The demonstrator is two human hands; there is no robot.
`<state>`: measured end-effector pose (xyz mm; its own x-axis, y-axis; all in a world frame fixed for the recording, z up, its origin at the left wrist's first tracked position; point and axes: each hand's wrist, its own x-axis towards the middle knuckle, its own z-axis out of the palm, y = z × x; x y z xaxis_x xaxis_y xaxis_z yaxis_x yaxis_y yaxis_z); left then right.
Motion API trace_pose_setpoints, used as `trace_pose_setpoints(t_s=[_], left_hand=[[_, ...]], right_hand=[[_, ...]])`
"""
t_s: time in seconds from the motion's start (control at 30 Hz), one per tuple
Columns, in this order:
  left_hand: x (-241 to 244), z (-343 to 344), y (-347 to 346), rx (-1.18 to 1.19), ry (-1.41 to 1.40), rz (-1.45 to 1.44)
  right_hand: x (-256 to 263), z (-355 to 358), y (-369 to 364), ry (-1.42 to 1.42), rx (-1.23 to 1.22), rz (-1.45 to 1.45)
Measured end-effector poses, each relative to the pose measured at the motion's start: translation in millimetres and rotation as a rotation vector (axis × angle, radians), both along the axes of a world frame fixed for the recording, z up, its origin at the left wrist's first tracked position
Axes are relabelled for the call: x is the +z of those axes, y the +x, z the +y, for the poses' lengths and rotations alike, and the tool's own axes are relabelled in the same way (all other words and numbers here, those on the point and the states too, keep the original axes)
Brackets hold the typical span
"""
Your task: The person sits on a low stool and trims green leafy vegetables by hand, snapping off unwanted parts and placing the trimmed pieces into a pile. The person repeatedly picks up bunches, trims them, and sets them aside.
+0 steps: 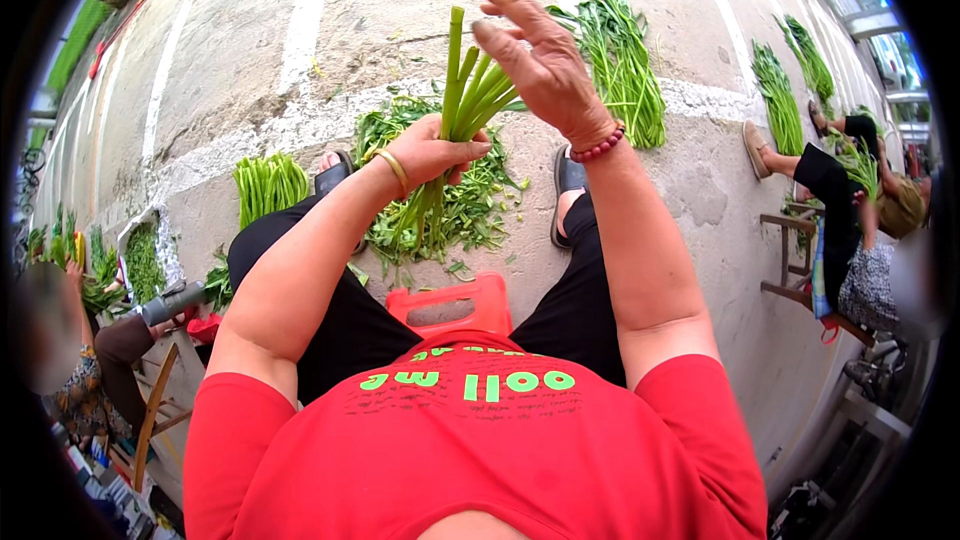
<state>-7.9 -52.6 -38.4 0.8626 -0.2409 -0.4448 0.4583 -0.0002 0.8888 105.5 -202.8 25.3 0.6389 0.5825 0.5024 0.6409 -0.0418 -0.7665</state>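
My left hand (439, 154), with a gold-coloured bangle at its wrist, grips a small bunch of green vegetable stems (469, 94). The thick ends point up and away from me, and one stem stands higher than the others. My right hand (536, 56), wearing a dark red bead bracelet (598, 146), is raised just right of the stem ends, fingers apart and holding nothing I can see. Whether its edge touches the stems, I cannot tell. Below the bunch, a heap of loose leaves and cut pieces (472, 210) lies on the concrete between my feet.
Stem bundles lie left of my left foot (270, 186) and beyond my right hand (626, 82). A red plastic stool (450, 307) is under me. People sit at both sides; more bundles (778, 101) lie by the right-hand person, and a leaf-filled container (144, 259) stands left.
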Motion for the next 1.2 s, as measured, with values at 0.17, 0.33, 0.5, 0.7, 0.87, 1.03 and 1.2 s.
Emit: trace_pose_setpoints(t_s=[0.17, 0.33, 0.5, 0.7, 0.87, 1.03, 1.2], left_hand=[[-1, -14, -3, -0.067, -0.035, 0.062], [5, -17, -7, -0.057, -0.107, 0.090], [2, -15, -14, -0.049, -0.081, 0.062], [5, -5, -13, 0.000, -0.092, 0.019], [-2, -6, -11, -0.009, -0.023, -0.041], [-4, -8, -10, -0.002, 0.018, -0.060], [-12, -3, -11, 0.045, 0.033, -0.064]], right_hand=[[-9, -2, -3, -0.151, -0.042, -0.120], [-20, -6, -16, -0.149, -0.162, -0.180], [-17, -11, -24, -0.215, -0.065, -0.089], [-17, -11, -29, -0.185, 0.076, -0.117], [-3, -11, -28, -0.231, 0.137, 0.005], [-5, -4, -30, -0.080, -0.089, -0.245], [-19, -3, -29, -0.156, -0.009, -0.113]])
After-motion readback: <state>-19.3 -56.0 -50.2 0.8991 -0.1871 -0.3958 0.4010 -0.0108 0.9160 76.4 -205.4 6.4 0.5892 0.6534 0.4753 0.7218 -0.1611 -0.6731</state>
